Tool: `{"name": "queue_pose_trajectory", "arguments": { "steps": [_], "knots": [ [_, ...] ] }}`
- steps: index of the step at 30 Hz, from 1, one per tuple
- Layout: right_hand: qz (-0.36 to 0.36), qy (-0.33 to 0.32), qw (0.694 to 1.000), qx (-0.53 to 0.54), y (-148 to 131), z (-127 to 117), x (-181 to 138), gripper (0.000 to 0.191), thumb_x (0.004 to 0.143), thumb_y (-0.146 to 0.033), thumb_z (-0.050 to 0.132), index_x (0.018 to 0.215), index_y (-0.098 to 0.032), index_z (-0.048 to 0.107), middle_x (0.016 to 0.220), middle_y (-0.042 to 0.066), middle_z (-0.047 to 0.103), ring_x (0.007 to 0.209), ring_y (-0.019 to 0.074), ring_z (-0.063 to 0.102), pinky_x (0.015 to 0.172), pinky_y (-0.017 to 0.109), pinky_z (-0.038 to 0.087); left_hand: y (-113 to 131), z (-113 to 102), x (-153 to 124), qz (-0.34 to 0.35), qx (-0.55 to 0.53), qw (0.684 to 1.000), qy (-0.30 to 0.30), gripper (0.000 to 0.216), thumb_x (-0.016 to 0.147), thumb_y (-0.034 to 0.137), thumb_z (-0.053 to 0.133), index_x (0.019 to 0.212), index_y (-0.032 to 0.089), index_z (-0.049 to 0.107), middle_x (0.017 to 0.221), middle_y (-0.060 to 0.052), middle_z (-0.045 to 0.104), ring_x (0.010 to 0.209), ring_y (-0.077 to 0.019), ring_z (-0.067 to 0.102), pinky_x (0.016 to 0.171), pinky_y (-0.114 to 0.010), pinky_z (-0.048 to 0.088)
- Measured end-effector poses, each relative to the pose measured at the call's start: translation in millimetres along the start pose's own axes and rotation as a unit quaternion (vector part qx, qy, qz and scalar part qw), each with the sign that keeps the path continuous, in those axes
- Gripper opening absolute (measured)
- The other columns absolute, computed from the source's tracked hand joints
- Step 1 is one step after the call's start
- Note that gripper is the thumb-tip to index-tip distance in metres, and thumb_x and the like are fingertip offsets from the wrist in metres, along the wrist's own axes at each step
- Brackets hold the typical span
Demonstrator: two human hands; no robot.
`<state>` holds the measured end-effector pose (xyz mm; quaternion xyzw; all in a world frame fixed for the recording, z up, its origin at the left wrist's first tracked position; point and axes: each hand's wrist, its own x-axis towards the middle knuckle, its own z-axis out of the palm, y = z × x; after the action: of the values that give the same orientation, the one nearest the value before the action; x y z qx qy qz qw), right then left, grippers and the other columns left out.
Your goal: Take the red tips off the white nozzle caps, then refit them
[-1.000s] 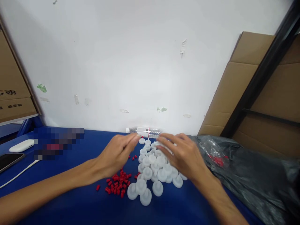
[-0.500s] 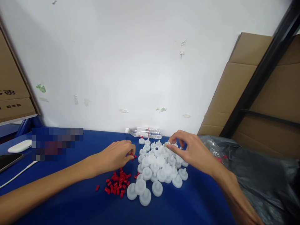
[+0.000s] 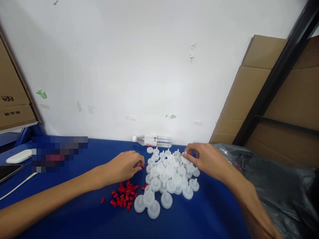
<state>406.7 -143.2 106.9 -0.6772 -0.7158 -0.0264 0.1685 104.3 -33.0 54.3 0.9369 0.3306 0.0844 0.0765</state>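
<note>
Pinched in my left hand [image 3: 126, 165] are tiny red caps [image 3: 143, 167], partly hidden by the fingers. Below that hand lies a loose pile of small red caps [image 3: 122, 196]. To its right spreads a heap of white nozzle caps [image 3: 170, 171], round and translucent with narrow spouts, many standing spout up. At the heap's right rear edge, my right hand [image 3: 208, 160] has thumb and index finger closed on the spout of one white nozzle cap [image 3: 184, 160]. One white cap [image 3: 150, 150] at the back of the heap carries a red tip.
A clear plastic bottle [image 3: 152, 140] lies on its side against the white wall, behind the heap. On the blue table's left are a white case [image 3: 18, 156], a phone [image 3: 10, 173] and a white cable [image 3: 18, 187]. Black plastic sheeting [image 3: 274, 189] covers the right side, below cardboard [image 3: 245, 96].
My right hand has shifted slightly right and down, uncovering a white nozzle cap at the back of the heap. My left hand stays almost where it was, with its red caps.
</note>
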Motion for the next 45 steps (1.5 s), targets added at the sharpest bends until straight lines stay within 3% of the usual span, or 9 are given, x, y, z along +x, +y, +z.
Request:
{"name": "queue_pose_trajectory", "arguments": {
  "steps": [9,20,30,36,40,45],
  "knots": [
    [0.012,-0.037,0.999,0.0,14,-1,0,0.019,0.09,-0.039,0.062,0.086,-0.024,0.073,0.088,0.004,0.074,0.077,0.021,0.066,0.063,0.029,0.04,5,-1,0,-0.007,0.007,1.0,0.002,0.018,0.097,0.032,0.055,0.096,0.027,0.072,0.09,-0.002,0.074,0.086,-0.0239,0.069,0.068,-0.031,0.044],
    [0.013,-0.079,0.997,0.023,21,5,0,0.011,0.087,-0.035,0.068,0.081,-0.028,0.074,0.088,-0.001,0.076,0.077,0.0202,0.067,0.068,0.029,0.041,1,0,5,-0.018,0.041,0.999,0.02,0.026,0.101,0.032,0.044,0.095,0.024,0.068,0.094,-0.007,0.069,0.086,-0.0255,0.065,0.068,-0.033,0.043],
    [0.014,-0.095,0.995,0.037,23,9,0,0.008,0.084,-0.034,0.071,0.079,-0.028,0.075,0.084,-0.001,0.076,0.072,0.0186,0.068,0.061,0.028,0.04,2,-1,7,-0.015,0.053,0.998,0.019,0.027,0.101,0.031,0.043,0.096,0.024,0.068,0.094,-0.007,0.069,0.086,-0.0251,0.065,0.068,-0.033,0.045],
    [0.021,-0.056,0.998,0.025,19,1,0,0.027,0.091,-0.051,0.063,0.09,-0.028,0.076,0.084,0.003,0.076,0.07,0.0202,0.066,0.059,0.029,0.038,-1,-1,7,-0.024,0.062,0.997,0.03,0.029,0.101,0.032,0.04,0.108,0.024,0.067,0.104,-0.008,0.069,0.095,-0.0279,0.067,0.075,-0.037,0.051],
    [0.016,-0.008,1.0,0.013,9,-5,-1,0.032,0.099,-0.049,0.052,0.093,-0.028,0.075,0.083,0.002,0.076,0.074,0.0205,0.066,0.062,0.029,0.036,-9,-1,21,-0.032,0.069,0.996,0.055,0.039,0.102,0.03,0.038,0.136,0.021,0.055,0.127,-0.014,0.063,0.111,-0.032,0.066,0.09,-0.044,0.054],
    [-0.002,0.019,1.0,-0.001,5,3,1,0.027,0.1,-0.042,0.054,0.092,-0.027,0.075,0.078,0.001,0.075,0.069,0.0191,0.065,0.062,0.028,0.035,-14,9,54,-0.021,0.075,0.995,0.066,0.039,0.101,0.027,0.043,0.138,0.02,0.055,0.123,-0.015,0.063,0.1,-0.031,0.069,0.084,-0.043,0.057]
  ]
}}
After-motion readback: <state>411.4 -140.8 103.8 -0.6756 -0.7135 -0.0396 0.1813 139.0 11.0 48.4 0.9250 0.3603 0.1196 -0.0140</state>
